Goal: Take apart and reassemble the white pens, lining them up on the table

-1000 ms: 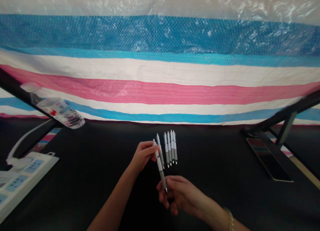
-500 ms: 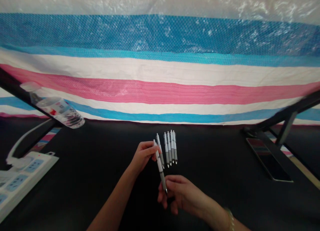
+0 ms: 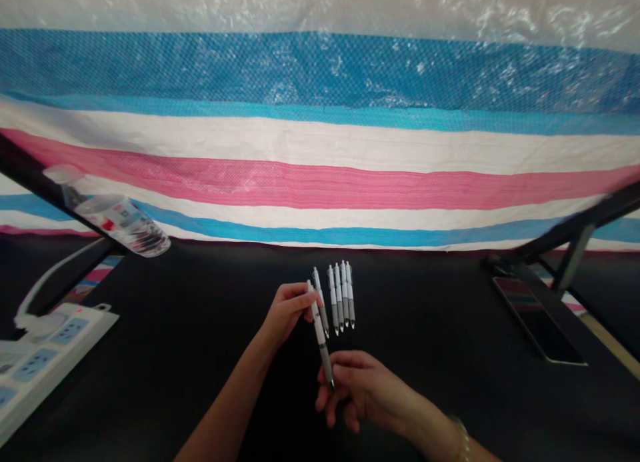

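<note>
My left hand [image 3: 289,310] pinches the upper end of a white and grey click pen [image 3: 319,329] between thumb and fingers. This pen slants down toward me, its tip pointing at my right hand [image 3: 361,389]. Thumb and index finger of my right hand close around the grey grip near the tip, while the other fingers curl loosely below. Just behind the held pen lies another like pen [image 3: 323,303], partly covered by my left fingers. To its right, several matching pens [image 3: 341,299] lie side by side in a row, tips toward me.
On the black table [image 3: 200,302] a smartphone [image 3: 537,321] lies at the right. A white power strip [image 3: 50,355] with a plugged-in cable is at the left. A clear plastic bottle [image 3: 123,222] leans by a dark bar. Striped sheeting [image 3: 320,182] hangs behind.
The lower fingers of my right hand have shifted slightly. Otherwise both hands and the pen stay almost where they were.
</note>
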Action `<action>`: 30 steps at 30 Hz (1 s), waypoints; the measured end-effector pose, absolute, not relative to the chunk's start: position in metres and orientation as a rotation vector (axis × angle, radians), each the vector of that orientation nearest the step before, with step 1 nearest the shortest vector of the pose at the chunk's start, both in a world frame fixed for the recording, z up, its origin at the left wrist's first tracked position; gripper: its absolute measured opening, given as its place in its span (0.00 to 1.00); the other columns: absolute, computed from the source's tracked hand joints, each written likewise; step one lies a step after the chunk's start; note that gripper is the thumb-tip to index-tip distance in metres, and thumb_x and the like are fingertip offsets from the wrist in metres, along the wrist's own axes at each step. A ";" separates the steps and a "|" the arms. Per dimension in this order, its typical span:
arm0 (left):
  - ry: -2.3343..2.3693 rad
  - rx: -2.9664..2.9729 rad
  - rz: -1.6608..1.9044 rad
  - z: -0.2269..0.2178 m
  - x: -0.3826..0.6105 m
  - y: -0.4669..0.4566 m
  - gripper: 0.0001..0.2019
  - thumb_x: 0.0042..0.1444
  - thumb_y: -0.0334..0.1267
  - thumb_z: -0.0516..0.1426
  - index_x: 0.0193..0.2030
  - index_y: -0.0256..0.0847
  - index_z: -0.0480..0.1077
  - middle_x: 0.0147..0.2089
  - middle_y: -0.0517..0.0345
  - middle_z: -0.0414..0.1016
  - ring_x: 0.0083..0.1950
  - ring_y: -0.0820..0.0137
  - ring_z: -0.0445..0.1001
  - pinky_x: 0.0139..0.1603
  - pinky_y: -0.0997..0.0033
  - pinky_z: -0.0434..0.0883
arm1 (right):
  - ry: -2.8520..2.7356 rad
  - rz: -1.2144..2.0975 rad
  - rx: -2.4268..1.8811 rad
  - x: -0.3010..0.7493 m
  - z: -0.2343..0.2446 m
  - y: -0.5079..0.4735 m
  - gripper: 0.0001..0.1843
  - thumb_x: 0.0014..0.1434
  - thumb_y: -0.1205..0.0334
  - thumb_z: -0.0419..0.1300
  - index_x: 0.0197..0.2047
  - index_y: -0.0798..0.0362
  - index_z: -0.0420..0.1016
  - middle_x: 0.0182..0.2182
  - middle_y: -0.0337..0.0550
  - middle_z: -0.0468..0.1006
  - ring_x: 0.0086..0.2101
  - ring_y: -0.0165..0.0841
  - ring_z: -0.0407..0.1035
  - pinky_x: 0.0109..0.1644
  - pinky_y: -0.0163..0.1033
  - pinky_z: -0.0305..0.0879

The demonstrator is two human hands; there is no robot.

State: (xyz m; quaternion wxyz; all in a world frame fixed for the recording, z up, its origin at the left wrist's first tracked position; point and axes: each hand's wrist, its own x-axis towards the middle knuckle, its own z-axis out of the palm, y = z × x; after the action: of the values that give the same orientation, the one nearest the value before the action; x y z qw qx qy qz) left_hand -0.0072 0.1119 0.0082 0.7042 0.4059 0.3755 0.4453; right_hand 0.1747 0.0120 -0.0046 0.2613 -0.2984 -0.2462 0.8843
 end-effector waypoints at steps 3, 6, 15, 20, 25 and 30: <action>0.834 0.908 0.992 0.007 -0.007 0.112 0.14 0.45 0.44 0.67 0.22 0.32 0.77 0.17 0.57 0.69 0.18 0.75 0.64 0.21 0.74 0.58 | -0.684 2.393 -0.787 0.175 -0.005 0.012 0.23 0.55 0.50 0.71 0.43 0.57 0.69 0.34 0.49 0.82 0.28 0.33 0.78 0.21 0.26 0.63; 0.835 0.910 0.999 0.006 -0.007 0.113 0.14 0.45 0.44 0.67 0.22 0.32 0.77 0.17 0.57 0.69 0.19 0.75 0.64 0.21 0.74 0.58 | -0.673 2.419 -0.775 0.176 -0.004 0.011 0.25 0.58 0.48 0.68 0.48 0.58 0.70 0.36 0.53 0.82 0.29 0.34 0.79 0.21 0.27 0.64; 0.827 0.924 0.984 0.006 -0.005 0.110 0.14 0.45 0.44 0.67 0.23 0.33 0.78 0.18 0.57 0.70 0.19 0.74 0.64 0.22 0.73 0.58 | -0.757 2.420 -0.788 0.175 -0.015 0.010 0.26 0.52 0.50 0.72 0.36 0.51 0.58 0.24 0.41 0.80 0.19 0.30 0.74 0.16 0.23 0.53; 0.810 0.933 0.991 0.005 -0.005 0.110 0.14 0.46 0.44 0.66 0.23 0.33 0.78 0.18 0.58 0.70 0.19 0.75 0.64 0.22 0.73 0.58 | -0.712 2.436 -0.757 0.175 -0.013 0.009 0.25 0.55 0.47 0.70 0.43 0.54 0.64 0.29 0.47 0.82 0.22 0.33 0.76 0.18 0.26 0.60; 0.807 0.936 0.995 0.006 -0.004 0.109 0.14 0.46 0.44 0.67 0.23 0.33 0.78 0.18 0.57 0.70 0.19 0.74 0.64 0.22 0.73 0.58 | -0.696 2.478 -0.727 0.176 -0.014 0.009 0.25 0.61 0.43 0.63 0.45 0.60 0.69 0.35 0.56 0.82 0.25 0.36 0.78 0.17 0.28 0.61; 0.822 0.925 1.013 0.006 -0.003 0.109 0.13 0.46 0.44 0.66 0.23 0.33 0.78 0.18 0.57 0.70 0.19 0.74 0.64 0.23 0.73 0.58 | -0.748 2.385 -0.861 0.175 -0.021 0.009 0.25 0.52 0.48 0.73 0.36 0.55 0.64 0.24 0.44 0.80 0.18 0.30 0.74 0.14 0.24 0.54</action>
State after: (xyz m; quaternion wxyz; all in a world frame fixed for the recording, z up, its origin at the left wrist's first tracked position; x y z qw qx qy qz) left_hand -0.0027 0.1094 0.0056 0.6970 0.4148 0.3684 0.4544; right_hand 0.1752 0.0087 -0.0214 0.2466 -0.3156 -0.2742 0.8743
